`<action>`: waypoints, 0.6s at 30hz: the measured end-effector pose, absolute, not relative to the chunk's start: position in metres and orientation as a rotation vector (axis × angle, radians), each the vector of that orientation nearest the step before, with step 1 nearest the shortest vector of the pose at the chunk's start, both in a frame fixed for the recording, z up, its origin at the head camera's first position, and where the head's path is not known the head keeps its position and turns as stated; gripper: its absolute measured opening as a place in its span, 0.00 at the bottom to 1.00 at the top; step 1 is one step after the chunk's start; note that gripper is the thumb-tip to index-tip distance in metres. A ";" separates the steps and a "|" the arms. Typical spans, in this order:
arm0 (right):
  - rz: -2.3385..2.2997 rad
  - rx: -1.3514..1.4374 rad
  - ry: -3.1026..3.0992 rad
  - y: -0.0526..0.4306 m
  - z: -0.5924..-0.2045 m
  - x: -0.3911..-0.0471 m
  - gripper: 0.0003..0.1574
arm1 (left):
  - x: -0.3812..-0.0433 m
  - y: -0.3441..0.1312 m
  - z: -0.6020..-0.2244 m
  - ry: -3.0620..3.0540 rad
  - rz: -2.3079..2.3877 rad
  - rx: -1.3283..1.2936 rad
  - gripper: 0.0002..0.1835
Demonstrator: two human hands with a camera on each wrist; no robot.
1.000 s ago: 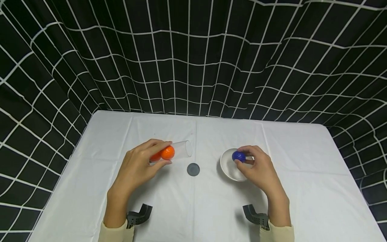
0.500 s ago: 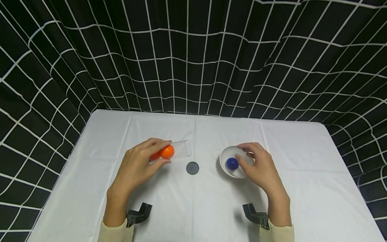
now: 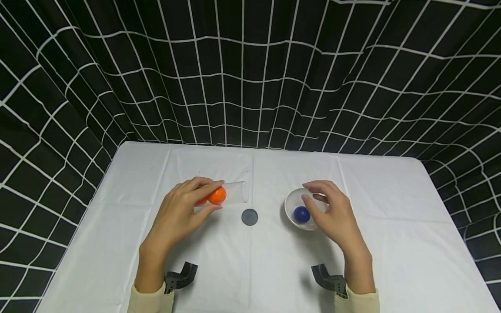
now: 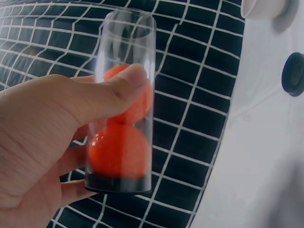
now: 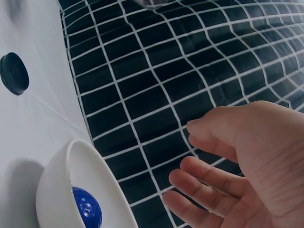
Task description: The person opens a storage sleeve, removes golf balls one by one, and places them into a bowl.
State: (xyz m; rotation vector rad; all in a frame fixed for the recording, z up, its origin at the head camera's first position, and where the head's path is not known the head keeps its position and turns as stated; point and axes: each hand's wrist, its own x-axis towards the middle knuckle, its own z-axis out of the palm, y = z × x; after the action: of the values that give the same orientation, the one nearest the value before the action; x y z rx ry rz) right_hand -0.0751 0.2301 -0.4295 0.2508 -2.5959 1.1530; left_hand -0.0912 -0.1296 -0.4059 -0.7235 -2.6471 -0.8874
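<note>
A black, white-lined curtain [image 3: 250,87] is hanging at twelve o'clock, beyond the white-covered table [image 3: 274,269]. Your left hand [image 3: 180,208] is clamping a clear tube [image 3: 235,193] between thumb and fingers; your right hand [image 3: 332,213] is hovering by the three o'clock side of a white bowl [image 3: 295,198], its thumb and fingers standing apart. The tube's mouth is pointing to three o'clock. Two orange balls [image 3: 217,195] are sitting in line inside the tube. A blue ball [image 3: 301,214] is lying in the bowl, toward seven o'clock. A dark grey lid [image 3: 249,217] is lying flat on the table at the bowl's nine o'clock.
</note>
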 end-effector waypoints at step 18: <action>1.381 0.415 -2.494 0.189 -0.428 -0.076 0.14 | -0.090 -0.122 -0.407 -2.656 -0.839 -0.759 0.26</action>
State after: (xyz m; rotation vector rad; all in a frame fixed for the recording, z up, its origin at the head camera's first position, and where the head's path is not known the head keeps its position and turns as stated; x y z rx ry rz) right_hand -0.0757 0.1892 -0.4275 0.4151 -2.4936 1.3814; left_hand -0.0898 -0.1222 -0.4069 -0.7592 -2.6562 -0.8387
